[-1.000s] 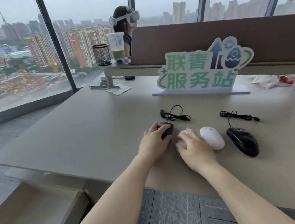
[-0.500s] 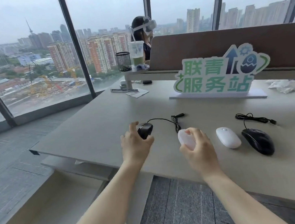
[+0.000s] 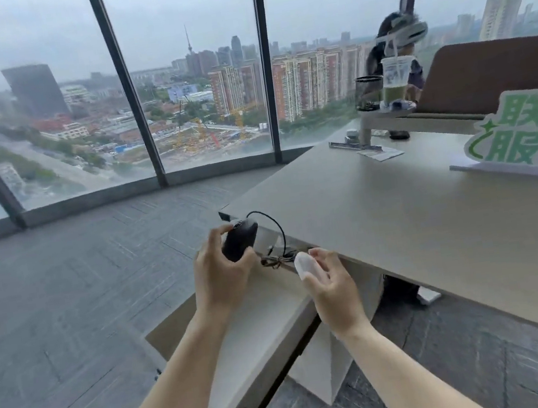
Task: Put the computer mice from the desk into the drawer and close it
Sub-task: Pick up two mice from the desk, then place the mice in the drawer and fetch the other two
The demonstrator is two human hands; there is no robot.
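Left hand (image 3: 218,280) gripped black wired mouse (image 3: 240,242); right hand (image 3: 332,286) held white mouse (image 3: 307,266), both above open drawer (image 3: 245,338). Advisable: lower both gently, tuck dangling cable (image 3: 278,233) inside.

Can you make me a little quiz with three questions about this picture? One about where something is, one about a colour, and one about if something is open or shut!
1. Where is the black mouse?
A. In the left hand, off the desk's corner
B. Lying beside the green sign
C. On the floor

2. What colour is the mouse in the right hand?
A. Red
B. White
C. Blue

3. How is the drawer right now?
A. Pushed shut
C. Taken off and set on the desk
B. Pulled open under the hands

Answers:
1. A, because the left hand's fingers wrap the black mouse in the air beyond the desk, its cord dangling.
2. B, because the white mouse pokes out of the right hand.
3. B, because the drawer's pale inside shows below both hands.
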